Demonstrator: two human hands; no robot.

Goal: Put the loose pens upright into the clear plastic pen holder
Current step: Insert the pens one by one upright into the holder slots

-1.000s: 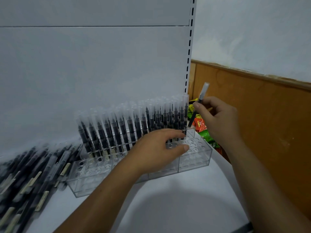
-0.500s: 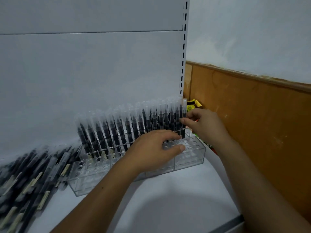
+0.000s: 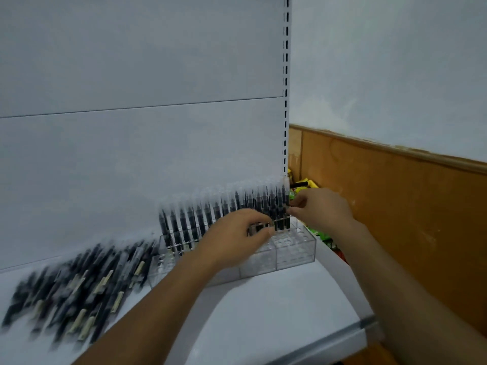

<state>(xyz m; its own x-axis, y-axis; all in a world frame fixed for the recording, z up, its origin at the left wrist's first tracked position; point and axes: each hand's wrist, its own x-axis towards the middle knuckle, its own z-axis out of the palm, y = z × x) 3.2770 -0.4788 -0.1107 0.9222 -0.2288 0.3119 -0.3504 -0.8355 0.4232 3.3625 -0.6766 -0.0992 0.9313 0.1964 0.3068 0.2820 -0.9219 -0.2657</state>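
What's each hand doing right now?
Left hand: grips the clear pen holder.
Right hand: pinches a black pen at the row's right end.

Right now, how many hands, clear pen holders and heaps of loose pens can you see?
Hands: 2 (left hand, right hand pinching an upright pen)
Clear pen holder: 1
Heap of loose pens: 1
Total: 4
Single pens are too blurred to count.
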